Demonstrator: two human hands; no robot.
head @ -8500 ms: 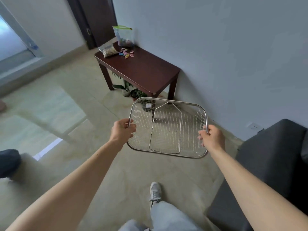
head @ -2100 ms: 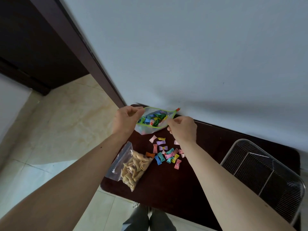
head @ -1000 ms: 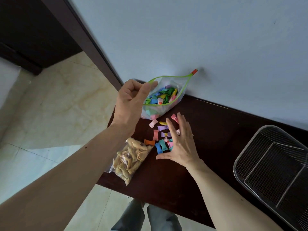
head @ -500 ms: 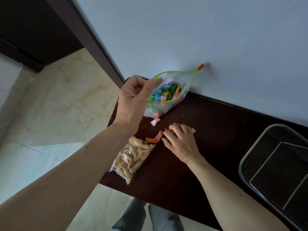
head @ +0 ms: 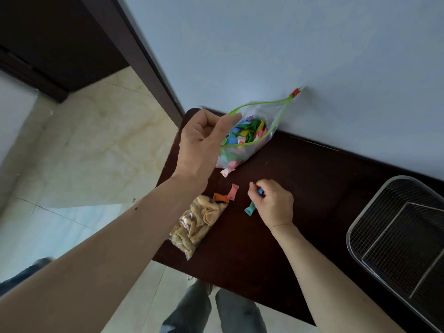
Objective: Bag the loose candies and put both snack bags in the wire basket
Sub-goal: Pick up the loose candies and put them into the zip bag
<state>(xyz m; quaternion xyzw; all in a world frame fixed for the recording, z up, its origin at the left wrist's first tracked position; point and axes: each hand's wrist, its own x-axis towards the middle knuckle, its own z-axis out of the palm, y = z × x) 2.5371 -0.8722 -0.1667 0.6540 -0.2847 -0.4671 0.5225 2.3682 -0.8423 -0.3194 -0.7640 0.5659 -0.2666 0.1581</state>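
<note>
A clear zip bag with a green rim (head: 249,133), holding several coloured candies, leans against the wall on the dark wooden table (head: 300,188). My left hand (head: 204,145) pinches its rim and holds the mouth wide. My right hand (head: 274,203) is closed on a handful of loose candies on the table; a blue one shows between the fingers. An orange candy (head: 221,197), a pink one (head: 233,191), a teal one (head: 249,209) and a pale pink one (head: 224,173) lie loose. A sealed bag of beige snacks (head: 199,224) lies at the table's left edge.
The wire basket (head: 396,231) stands on the right end of the table. A pale wall runs along the table's far side, with a dark door frame (head: 144,58) to the left. Tiled floor and my legs show below the near table edge.
My right hand has gathered most of the loose candies into a fist and drawn back towards me. My left hand keeps the candy bag's mouth open against the wall.
</note>
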